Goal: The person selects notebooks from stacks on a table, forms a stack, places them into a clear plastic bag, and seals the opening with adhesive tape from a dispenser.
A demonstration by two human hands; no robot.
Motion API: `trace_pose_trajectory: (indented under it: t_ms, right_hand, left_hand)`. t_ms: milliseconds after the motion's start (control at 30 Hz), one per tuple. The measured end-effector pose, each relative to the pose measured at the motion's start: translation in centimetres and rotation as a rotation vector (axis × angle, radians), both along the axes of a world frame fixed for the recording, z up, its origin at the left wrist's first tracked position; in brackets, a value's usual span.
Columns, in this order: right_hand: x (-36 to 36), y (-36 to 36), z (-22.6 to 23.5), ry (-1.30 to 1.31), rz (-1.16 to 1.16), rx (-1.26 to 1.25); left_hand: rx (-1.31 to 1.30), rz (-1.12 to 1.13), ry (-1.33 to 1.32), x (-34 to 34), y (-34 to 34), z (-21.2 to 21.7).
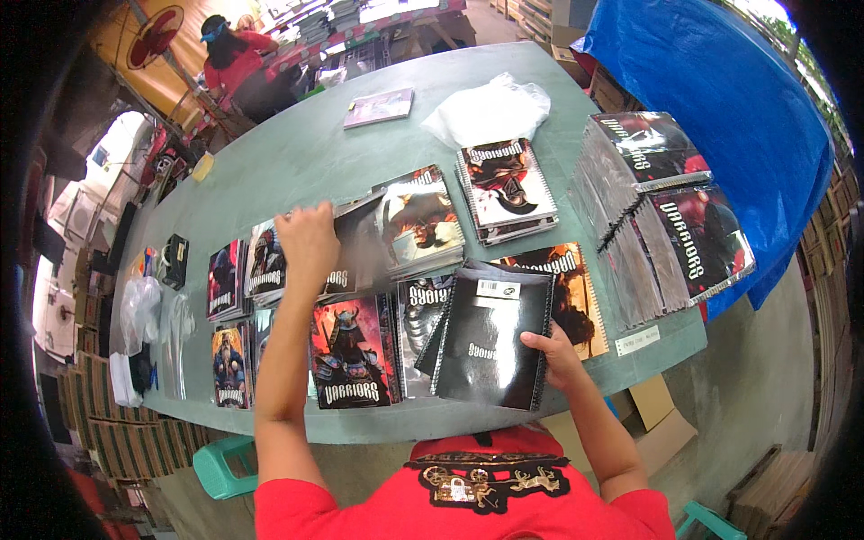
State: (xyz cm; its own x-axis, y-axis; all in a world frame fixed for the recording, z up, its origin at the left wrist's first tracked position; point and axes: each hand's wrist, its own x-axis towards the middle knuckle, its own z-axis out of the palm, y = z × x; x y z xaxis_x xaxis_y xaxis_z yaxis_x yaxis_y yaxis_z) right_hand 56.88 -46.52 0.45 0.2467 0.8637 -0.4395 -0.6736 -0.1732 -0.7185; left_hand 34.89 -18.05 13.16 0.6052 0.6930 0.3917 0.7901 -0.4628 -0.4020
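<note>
Right grip (551,353) clasps a glossy black spiral-bound notebook stack (490,337); left grip (309,241) presses flat, fingers spread, on shiny covers (360,243), fingertips partly hidden.

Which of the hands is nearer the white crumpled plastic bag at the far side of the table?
Left. The left hand is stretched out over the middle row of notebooks, below-left of the white crumpled plastic bag. The right hand holds the black spiral notebook at the near edge, farther away.

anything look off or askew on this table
Mostly neat piles, with a few oddities: the black notebooks under the right hand are fanned and tilted, the two tall stacks at the right lean and slide sideways, and a crumpled plastic bag lies loose at the far edge.
</note>
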Motion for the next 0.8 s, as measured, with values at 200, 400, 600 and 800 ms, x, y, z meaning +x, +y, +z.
trace_pose_trajectory:
  t_ms: [200, 400, 600, 800]
  right_hand:
    - [1.7, -0.2, 1.5, 0.558, 0.024, 0.22]
    - [-0.2, -0.8, -0.3, 0.0, 0.001, 0.108]
    - [2.5, -4.8, 1.9, 0.202, -0.275, 0.002]
    - [5.3, -7.1, 2.4, 0.235, -0.338, 0.053]
  left_hand:
    - [-0.41, -1.01, 0.191, 13.1, -11.1, 3.5]
    - [-0.693, 0.031, -0.222, 15.9, 2.5, -10.9]
    - [-0.777, -0.042, -0.462, 12.7, 2.3, -7.0]
    - [-1.147, -0.418, -1.035, 11.3, -8.2, -0.7]
